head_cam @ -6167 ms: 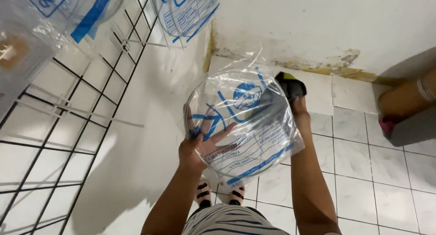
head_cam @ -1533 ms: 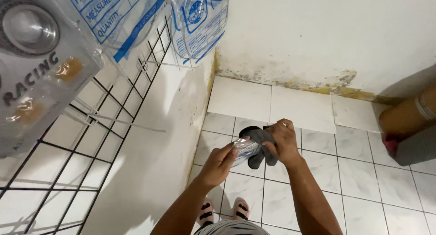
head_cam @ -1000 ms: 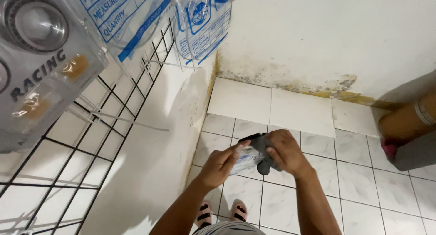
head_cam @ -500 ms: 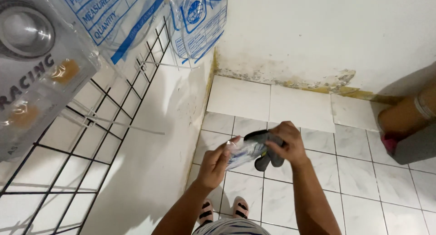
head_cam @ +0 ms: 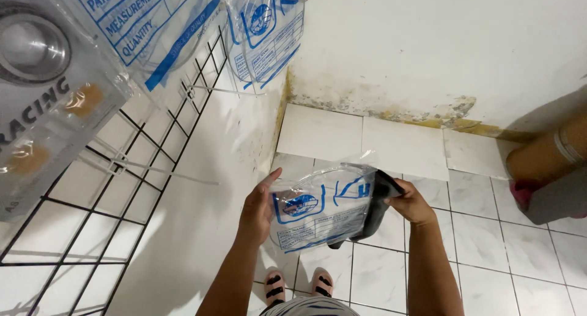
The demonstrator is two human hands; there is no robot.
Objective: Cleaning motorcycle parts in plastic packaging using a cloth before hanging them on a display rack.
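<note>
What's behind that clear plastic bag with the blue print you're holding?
Behind the clear blue-printed plastic bag, a dark grey flat piece pokes out at its right edge, gripped by the right hand. Its remainder is covered.

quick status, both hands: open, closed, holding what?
Left hand: holds the clear printed plastic bag by its left edge.
Right hand: closed on the dark flat part at the bag's right edge.

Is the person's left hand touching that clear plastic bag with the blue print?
Touching. The head view shows the left hand pressed along the left edge of the clear plastic bag, with no gap between palm and plastic.
</note>
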